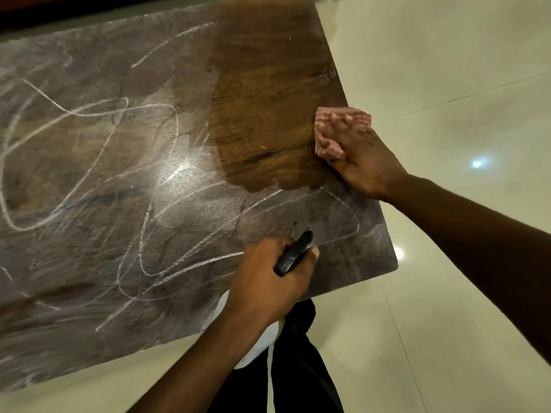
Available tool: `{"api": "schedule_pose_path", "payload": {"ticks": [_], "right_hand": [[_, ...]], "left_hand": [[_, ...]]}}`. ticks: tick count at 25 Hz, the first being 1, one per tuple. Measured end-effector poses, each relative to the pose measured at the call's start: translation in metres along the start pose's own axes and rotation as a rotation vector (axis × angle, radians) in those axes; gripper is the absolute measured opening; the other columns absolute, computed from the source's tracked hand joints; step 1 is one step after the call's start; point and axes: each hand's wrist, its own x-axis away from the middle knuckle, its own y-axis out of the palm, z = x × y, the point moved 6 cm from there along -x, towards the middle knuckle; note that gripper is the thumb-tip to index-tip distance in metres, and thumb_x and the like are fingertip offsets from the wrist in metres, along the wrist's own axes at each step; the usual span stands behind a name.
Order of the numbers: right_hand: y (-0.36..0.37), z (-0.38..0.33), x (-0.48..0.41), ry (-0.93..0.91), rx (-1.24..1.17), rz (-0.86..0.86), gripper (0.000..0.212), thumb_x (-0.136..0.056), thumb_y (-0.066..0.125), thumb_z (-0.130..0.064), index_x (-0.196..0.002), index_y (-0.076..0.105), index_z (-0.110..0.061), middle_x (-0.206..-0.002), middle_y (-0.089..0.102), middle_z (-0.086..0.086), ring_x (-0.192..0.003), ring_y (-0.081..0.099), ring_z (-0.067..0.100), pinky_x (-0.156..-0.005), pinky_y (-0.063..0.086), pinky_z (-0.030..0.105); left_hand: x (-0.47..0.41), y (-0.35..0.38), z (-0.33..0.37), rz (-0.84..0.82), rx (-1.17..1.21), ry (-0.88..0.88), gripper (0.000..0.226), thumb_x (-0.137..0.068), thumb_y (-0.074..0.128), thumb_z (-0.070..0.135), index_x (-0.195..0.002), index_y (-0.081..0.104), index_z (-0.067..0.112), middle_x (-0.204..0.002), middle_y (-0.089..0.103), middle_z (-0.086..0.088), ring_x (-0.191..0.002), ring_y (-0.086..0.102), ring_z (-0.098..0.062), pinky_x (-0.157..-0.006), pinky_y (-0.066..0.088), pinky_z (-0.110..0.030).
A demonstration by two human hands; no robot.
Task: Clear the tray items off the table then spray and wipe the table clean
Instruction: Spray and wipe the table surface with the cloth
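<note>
Wood shows clean and dark only in one patch, upper right of the frame; the rest of the table (119, 144) is hazy w/ white scribbles and smears. No tray items in view, so you're on the wipe step, roughly a quarter done by my read. Your right hand (357, 156) sits at the right edge of the table, mid-right of frame, fingers (343, 120) laid flat and close together, pressing the pink cloth (326, 146) onto the top, part of it hanging past the edge. Your left hand (268, 278), lower centre, is curled tight round the spray bottle (293, 254), black trigger head poking out, white body hidden below the hand, held just over the near edge. To do this well: keep the palm flat, full pressure, and pull in overlapping passes from the clean patch's border toward the left & lower parts of the frame, so no strip gets missed. Refold the cloth when it loads up w/ chalky residue, otherwise you'll just smear it. Re-spray ahead of the cloth, esp. over the thick white lines at centre left, before scrubbing them.
</note>
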Motion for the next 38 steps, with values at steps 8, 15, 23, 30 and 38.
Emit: {"api": "schedule_pose_path", "payload": {"ticks": [8, 15, 23, 30, 38], "right_hand": [[0.004, 0.028, 0.055, -0.234, 0.103, -0.064, 0.068, -0.107, 0.031, -0.057, -0.169, 0.022, -0.032, -0.179, 0.016, -0.002, -0.166, 0.008, 0.019, -0.134, 0.014, 0.051], [0.040, 0.002, 0.122, -0.458, 0.272, -0.226, 0.068, -0.106, 0.033, -0.049, -0.170, 0.018, -0.032, -0.179, 0.011, -0.006, -0.167, 0.001, 0.016, -0.134, 0.002, 0.042], [0.085, -0.005, 0.195, -0.320, 0.268, -0.080, 0.065, -0.107, 0.044, -0.039, -0.169, 0.028, -0.026, -0.177, 0.022, -0.001, -0.166, 0.012, 0.021, -0.131, 0.019, 0.055], [0.059, 0.009, 0.175, -0.076, 0.117, 0.150, 0.063, -0.106, 0.040, -0.039, -0.167, 0.034, -0.024, -0.175, 0.029, 0.004, -0.164, 0.021, 0.025, -0.128, 0.025, 0.058], [0.108, -0.065, 0.172, -0.657, 0.356, -0.174, 0.071, -0.102, 0.051, -0.043, -0.168, 0.025, -0.034, -0.174, 0.031, 0.000, -0.163, 0.022, 0.021, -0.133, 0.016, 0.052]], "left_hand": [[0.016, 0.029, -0.006, -0.044, -0.042, 0.018, 0.055, -0.095, 0.074, 0.043, -0.056, 0.046, 0.018, -0.045, 0.047, 0.007, -0.044, 0.047, -0.012, -0.045, 0.031, -0.019], [0.028, 0.041, -0.009, -0.041, -0.097, 0.055, 0.060, -0.096, 0.073, 0.045, -0.050, 0.040, 0.024, -0.044, 0.047, 0.008, -0.042, 0.043, -0.014, -0.044, 0.026, -0.019], [0.049, 0.034, -0.035, -0.014, -0.012, 0.003, 0.042, -0.096, 0.073, 0.038, -0.065, 0.058, 0.013, -0.050, 0.049, 0.004, -0.045, 0.046, -0.013, -0.051, 0.036, -0.028], [0.050, 0.017, -0.034, 0.021, 0.010, -0.014, 0.044, -0.097, 0.072, 0.042, -0.065, 0.055, 0.017, -0.055, 0.057, -0.009, -0.046, 0.053, -0.021, -0.048, 0.038, -0.031], [0.049, -0.012, -0.056, 0.134, 0.039, -0.034, 0.048, -0.097, 0.071, 0.038, -0.061, 0.054, 0.014, -0.047, 0.051, -0.005, -0.041, 0.050, -0.022, -0.046, 0.039, -0.036]]}}
